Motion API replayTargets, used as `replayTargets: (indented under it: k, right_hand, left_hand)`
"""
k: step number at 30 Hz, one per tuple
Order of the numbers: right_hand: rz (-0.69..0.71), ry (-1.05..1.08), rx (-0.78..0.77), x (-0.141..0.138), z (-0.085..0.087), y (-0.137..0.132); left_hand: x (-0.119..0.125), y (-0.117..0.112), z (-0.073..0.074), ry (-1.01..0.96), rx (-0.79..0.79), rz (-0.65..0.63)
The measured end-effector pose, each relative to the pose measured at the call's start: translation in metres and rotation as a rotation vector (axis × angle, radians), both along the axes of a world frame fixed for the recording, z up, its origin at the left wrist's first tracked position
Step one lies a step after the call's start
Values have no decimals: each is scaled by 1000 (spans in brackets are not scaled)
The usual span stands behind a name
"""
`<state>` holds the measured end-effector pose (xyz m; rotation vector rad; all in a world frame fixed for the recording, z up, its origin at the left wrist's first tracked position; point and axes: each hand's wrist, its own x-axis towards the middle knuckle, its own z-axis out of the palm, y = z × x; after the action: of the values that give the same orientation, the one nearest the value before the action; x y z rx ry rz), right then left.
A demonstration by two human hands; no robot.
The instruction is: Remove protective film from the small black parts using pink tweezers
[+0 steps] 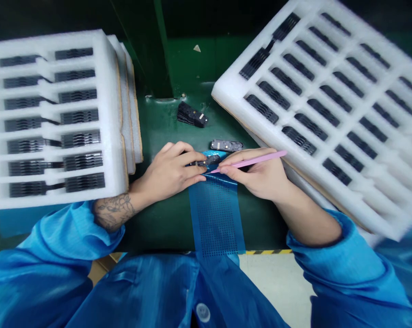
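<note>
Between the fingers of my left hand (pixel 173 168) is a small black plastic part (pixel 213 160), held low over the far end of a blue film sheet (pixel 217 214). Pink tweezers (pixel 260 158) are gripped in my right hand (pixel 260 175), their tip at the film's lifted edge beside that part. Rows of small dark dots cover the film, which hangs over the front edge of the table. Just beyond my fingers lies another black part (pixel 226 145) with its inner side up. The tweezers' tip is too fine to show whether it pinches anything.
A small stack of black parts (pixel 192 115) lies farther back on the green table (pixel 158 223). White foam trays (pixel 112 114) filled with black parts are piled at left. Another foam tray (pixel 366 200), tilted, stands at right with some vacant slots.
</note>
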<state>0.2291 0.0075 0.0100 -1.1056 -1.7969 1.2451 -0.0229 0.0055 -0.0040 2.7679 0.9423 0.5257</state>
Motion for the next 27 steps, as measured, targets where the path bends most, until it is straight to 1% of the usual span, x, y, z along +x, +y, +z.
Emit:
replayTargets:
  k: [3,8,15,20,27]
  right_hand:
    - [-56,-15,-15,2,-1,0]
    - [-251,-21,-92,2,-4,-2]
    - [-385,-74,-93,-5,-5,-6]
    - [-436,-120,-78,-7,-4,-8]
    - [-417,-148,-75,-8,-3,-8]
  left_hand:
    - [0,0,0,4,-5,0]
    - [0,0,0,-22,-17,12]
    - [-1,0,0,-36,-45,20]
    - [-1,0,0,-30,-38,18]
    - [0,0,0,-38,-41,24]
